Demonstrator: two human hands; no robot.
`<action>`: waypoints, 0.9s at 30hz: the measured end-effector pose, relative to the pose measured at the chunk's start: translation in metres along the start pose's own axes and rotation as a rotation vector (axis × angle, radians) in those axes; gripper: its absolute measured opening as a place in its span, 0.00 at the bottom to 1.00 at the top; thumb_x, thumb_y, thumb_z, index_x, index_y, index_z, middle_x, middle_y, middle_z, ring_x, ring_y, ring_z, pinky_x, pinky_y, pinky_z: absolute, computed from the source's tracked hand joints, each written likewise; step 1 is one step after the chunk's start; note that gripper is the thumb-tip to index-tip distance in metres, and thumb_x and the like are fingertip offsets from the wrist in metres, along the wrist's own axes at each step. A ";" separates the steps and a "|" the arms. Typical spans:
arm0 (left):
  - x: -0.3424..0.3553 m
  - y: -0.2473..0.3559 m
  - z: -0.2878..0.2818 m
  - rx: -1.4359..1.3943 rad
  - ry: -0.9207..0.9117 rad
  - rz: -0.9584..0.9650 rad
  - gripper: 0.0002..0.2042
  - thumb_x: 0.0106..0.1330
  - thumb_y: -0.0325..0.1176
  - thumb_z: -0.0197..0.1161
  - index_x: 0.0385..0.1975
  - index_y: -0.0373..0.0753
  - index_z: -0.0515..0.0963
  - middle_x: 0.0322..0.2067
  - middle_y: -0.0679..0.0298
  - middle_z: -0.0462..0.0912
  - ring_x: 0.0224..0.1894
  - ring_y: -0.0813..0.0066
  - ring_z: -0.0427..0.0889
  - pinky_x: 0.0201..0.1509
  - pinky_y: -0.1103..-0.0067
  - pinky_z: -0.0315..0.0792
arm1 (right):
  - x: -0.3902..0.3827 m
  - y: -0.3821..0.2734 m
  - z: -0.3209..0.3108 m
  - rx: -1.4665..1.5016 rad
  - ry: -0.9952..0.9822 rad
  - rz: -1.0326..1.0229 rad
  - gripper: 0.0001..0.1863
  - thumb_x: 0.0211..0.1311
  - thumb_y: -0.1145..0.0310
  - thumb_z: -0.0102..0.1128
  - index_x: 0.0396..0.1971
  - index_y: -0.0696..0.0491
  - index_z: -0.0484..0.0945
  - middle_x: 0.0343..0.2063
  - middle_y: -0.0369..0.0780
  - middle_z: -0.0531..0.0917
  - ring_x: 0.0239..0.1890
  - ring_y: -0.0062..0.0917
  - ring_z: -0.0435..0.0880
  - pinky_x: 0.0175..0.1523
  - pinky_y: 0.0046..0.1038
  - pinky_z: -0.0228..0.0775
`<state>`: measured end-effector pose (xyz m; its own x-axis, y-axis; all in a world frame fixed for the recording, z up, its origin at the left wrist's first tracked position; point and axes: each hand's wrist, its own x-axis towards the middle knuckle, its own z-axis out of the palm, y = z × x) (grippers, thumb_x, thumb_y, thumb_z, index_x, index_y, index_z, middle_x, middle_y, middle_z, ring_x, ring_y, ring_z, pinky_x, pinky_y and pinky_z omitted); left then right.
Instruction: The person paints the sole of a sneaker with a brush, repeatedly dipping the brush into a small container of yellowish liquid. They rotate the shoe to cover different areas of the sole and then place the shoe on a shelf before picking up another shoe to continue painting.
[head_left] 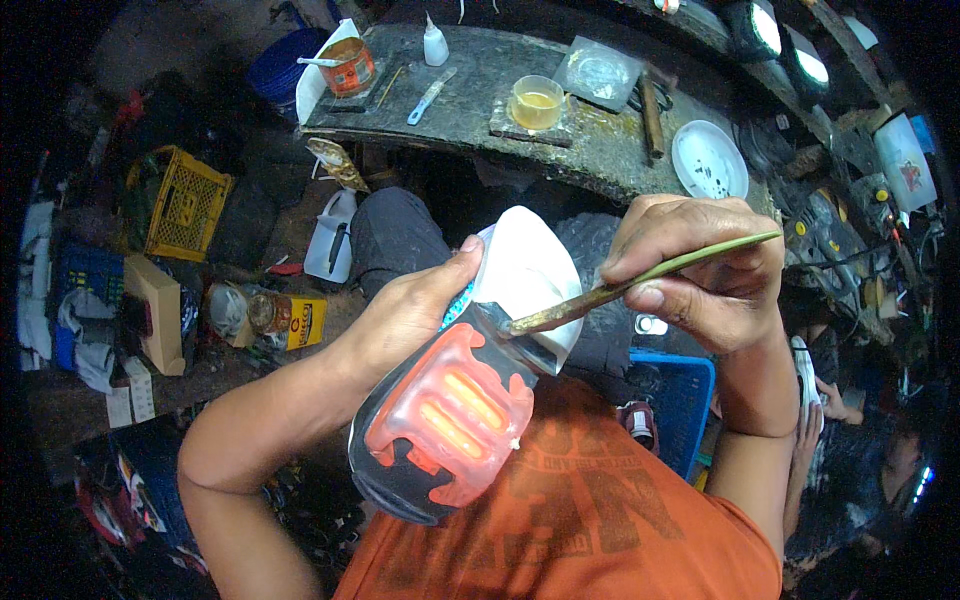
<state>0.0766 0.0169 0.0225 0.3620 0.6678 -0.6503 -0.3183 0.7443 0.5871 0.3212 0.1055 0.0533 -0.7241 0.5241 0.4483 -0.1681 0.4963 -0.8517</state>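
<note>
My left hand (pixel 425 295) grips a shoe (pixel 385 490) tilted with its underside up. The sole is black, with a raised red-orange tread piece (pixel 455 410) at its lower end and a smooth white section (pixel 515 255) at the other. A bit of blue patterned material shows beside my left fingers, which are mostly hidden behind the shoe. Pinched between my right thumb and fingers is a slim brush-like stick (pixel 660 270), green at the upper end and brown at the tip. Its tip touches the dark band beside the white section. My right hand (pixel 700 265) is closed around it.
On the workbench (pixel 450 100) ahead stand an orange tin (pixel 348 68), a white squeeze bottle (pixel 434 45), a knife (pixel 432 97), a cup of yellowish liquid (pixel 537 103), a hammer (pixel 652 115) and a white bowl (pixel 708 160). A yellow crate (pixel 190 203) lies left. Another person's hand (pixel 830 400) shows right.
</note>
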 end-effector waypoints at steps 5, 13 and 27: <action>-0.001 -0.001 -0.002 -0.010 0.074 0.002 0.31 0.77 0.55 0.47 0.57 0.28 0.73 0.43 0.51 0.85 0.40 0.68 0.89 0.47 0.73 0.84 | -0.001 -0.001 -0.001 0.018 -0.007 -0.010 0.09 0.53 0.80 0.72 0.36 0.61 0.86 0.31 0.43 0.88 0.33 0.29 0.88 0.40 0.28 0.78; -0.005 0.001 -0.006 -0.101 0.049 -0.027 0.31 0.74 0.57 0.52 0.55 0.28 0.75 0.42 0.51 0.86 0.39 0.67 0.89 0.44 0.73 0.85 | -0.004 -0.004 -0.004 0.025 -0.016 -0.028 0.10 0.52 0.80 0.72 0.36 0.61 0.86 0.31 0.44 0.88 0.33 0.31 0.88 0.39 0.29 0.79; -0.007 0.005 -0.012 -0.221 0.022 -0.006 0.29 0.75 0.54 0.52 0.57 0.30 0.73 0.45 0.51 0.85 0.40 0.65 0.89 0.45 0.71 0.85 | -0.005 -0.019 -0.023 -0.069 -0.054 -0.030 0.11 0.47 0.82 0.72 0.33 0.61 0.87 0.30 0.44 0.88 0.33 0.32 0.87 0.39 0.30 0.78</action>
<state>0.0620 0.0159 0.0242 0.3459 0.6617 -0.6652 -0.5013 0.7296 0.4651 0.3429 0.1092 0.0739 -0.7547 0.4709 0.4569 -0.1455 0.5589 -0.8164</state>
